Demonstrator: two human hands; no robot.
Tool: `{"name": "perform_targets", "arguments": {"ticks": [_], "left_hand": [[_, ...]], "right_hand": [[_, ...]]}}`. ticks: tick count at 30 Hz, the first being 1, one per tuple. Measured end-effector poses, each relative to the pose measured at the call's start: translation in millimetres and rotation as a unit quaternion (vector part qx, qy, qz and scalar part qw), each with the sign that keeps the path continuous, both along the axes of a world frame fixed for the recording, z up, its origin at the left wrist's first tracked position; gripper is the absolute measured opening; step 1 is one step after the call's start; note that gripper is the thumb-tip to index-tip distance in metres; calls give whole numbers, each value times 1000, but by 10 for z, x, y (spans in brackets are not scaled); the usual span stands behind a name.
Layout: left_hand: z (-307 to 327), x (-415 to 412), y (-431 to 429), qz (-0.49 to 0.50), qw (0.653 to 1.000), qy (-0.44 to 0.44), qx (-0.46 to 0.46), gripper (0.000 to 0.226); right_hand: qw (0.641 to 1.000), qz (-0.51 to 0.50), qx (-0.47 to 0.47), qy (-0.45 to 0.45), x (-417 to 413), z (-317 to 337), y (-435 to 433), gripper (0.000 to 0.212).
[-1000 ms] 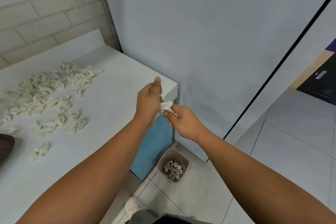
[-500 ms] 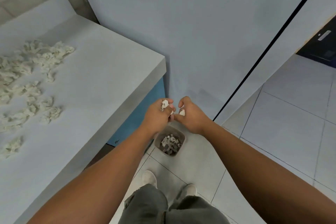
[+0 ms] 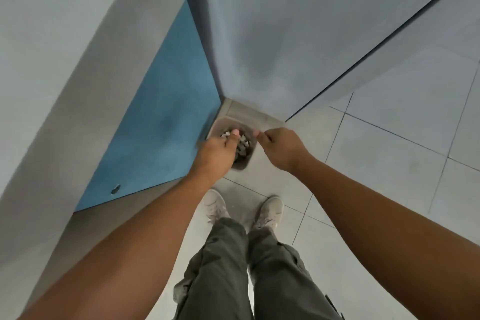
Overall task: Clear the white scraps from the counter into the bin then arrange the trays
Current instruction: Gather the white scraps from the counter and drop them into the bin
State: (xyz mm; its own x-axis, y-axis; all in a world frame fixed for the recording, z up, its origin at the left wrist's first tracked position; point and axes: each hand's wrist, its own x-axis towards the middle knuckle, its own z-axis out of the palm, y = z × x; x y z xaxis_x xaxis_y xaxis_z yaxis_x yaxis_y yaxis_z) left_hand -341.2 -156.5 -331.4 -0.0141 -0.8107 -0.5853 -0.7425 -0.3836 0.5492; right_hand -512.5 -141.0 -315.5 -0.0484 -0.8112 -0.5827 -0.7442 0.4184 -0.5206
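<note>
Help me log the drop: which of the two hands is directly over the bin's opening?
The left hand: it overlaps the bin opening, above the scraps inside. The right hand sits just outside the bin's right rim.

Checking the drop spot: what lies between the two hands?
In the head view, the bin, holding white scraps, lies between the left hand and right hand.

place: plain workroom | evidence: counter (image 3: 78, 34), blue cabinet panel (image 3: 161, 125), tiled floor (image 3: 389, 143)
</note>
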Motion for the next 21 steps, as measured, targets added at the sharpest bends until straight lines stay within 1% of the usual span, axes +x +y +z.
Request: {"name": "perform_targets", "arguments": {"ticks": [2, 5, 7, 10, 13, 17, 20, 21], "left_hand": [[-528, 62, -4, -25, 999, -19, 9, 61], [-1243, 139, -44, -18, 998, -50, 25, 52], [-1663, 190, -87, -15, 997, -60, 36, 50], [-2204, 248, -185, -42, 995, -73, 47, 52], [-2612, 242, -290, -66, 990, -95, 78, 54], [-3002, 151, -433, -100, 981, -74, 152, 40], [-3187, 128, -493, -133, 976, -77, 153, 31], [-3214, 128, -494, -145, 973, -81, 159, 33]], "right_hand": [[999, -23, -10, 30, 24, -440, -31, 51], [997, -55, -21, 57, 57, -1077, -70, 50], [996, -52, -12, 64, 79, -1472, -73, 50], [997, -36, 6, 65, 112, -1978, -55, 50], [997, -34, 23, 59, 148, -2361, -7, 49], [997, -37, 36, 49, 190, -2733, 39, 48], [998, -44, 42, 25, 240, -2883, 40, 44], [998, -51, 43, 7, 259, -2901, 33, 40]]}}
